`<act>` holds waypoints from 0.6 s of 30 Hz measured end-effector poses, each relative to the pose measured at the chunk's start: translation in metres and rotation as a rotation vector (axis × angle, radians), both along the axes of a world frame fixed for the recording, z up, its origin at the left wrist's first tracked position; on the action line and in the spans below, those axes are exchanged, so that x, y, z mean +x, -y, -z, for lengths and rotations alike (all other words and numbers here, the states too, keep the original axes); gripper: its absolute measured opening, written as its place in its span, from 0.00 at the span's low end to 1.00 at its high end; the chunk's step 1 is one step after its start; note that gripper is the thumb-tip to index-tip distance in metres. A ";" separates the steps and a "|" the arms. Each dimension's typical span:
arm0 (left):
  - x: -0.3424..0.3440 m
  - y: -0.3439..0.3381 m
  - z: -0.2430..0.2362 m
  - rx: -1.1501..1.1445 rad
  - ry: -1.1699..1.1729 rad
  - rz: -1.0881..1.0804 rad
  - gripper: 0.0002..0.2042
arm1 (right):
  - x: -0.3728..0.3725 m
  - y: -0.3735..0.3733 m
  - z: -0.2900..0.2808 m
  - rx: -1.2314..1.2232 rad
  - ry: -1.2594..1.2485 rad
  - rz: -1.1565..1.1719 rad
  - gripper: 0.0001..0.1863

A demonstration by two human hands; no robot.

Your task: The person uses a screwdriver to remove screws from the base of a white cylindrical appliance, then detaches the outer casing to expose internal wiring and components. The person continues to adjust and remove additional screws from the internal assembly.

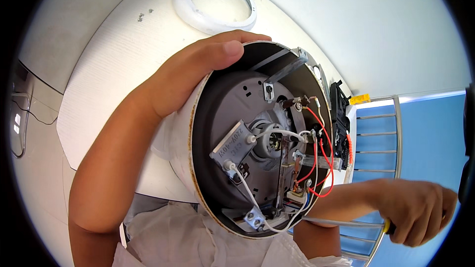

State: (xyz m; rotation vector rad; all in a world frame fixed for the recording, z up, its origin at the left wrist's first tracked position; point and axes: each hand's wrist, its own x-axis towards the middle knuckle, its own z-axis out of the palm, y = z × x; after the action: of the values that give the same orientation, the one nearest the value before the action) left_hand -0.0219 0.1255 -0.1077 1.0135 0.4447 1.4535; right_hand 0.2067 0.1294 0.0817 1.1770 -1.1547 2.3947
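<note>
An upturned rice cooker body (198, 168) with a rusty rim stands tilted toward me, its underside exposed. Inside are a flat metal heater plate (233, 146), red wires (314, 168), white wires and metal brackets (287, 66). My left hand (213, 54) is wrapped over the cooker's upper left wall, thumb on the outside near the rim. Out to the right, my right hand (418, 207) is closed round the yellow and black handle of a screwdriver (356, 224). Its shaft runs left toward the cooker's lower right rim; the tip is hidden.
Beyond the cooker, a white plastic ring (183, 10) lies on the white table (109, 84). Small metal screws (141, 17) lie to its left. A black tool case (339, 109) sits at the right edge, near a metal rail (397, 138).
</note>
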 end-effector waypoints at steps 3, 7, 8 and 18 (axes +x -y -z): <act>0.000 0.000 -0.001 -0.012 0.007 -0.002 0.40 | -0.002 -0.005 0.001 -0.070 0.041 0.082 0.12; 0.000 0.001 -0.002 -0.020 -0.001 -0.018 0.40 | 0.019 0.003 -0.005 0.010 0.105 0.514 0.15; 0.000 0.002 -0.001 -0.012 0.043 -0.020 0.36 | 0.030 0.009 -0.008 0.064 0.140 0.636 0.17; 0.000 0.001 0.003 0.037 0.040 -0.042 0.27 | 0.020 0.044 0.004 -0.052 -0.094 0.980 0.12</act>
State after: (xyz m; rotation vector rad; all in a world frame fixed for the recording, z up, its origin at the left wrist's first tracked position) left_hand -0.0217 0.1242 -0.1112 1.0082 0.4131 1.5218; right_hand 0.2267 0.0857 0.0776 0.4866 -1.2272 1.5795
